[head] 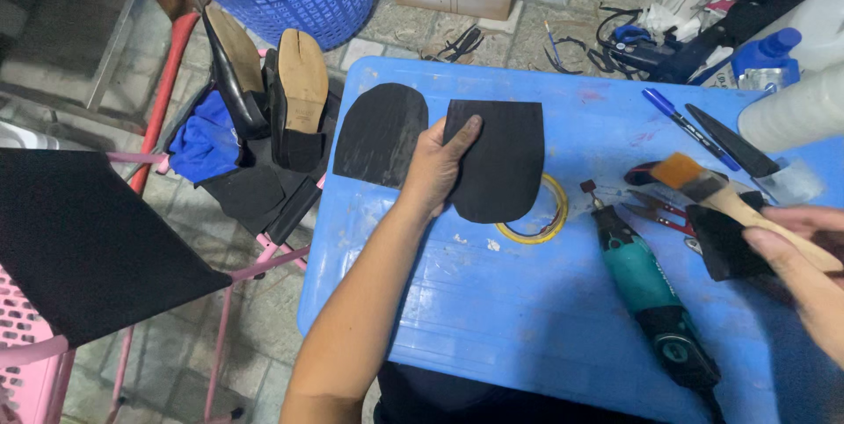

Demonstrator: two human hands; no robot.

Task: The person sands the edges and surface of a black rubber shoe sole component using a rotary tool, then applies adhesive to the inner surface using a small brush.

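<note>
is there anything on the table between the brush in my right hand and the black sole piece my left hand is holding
Yes. Between the brush and the held black sole piece, a teal rotary tool lies on the blue table, and a yellow tape roll sits partly under the piece.

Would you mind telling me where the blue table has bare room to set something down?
The blue table is bare along its near-left part, bordered by the left hand, the yellow tape ring and the teal rotary tool. The far-right side is crowded: brush, pliers, pen and bottles.
</note>
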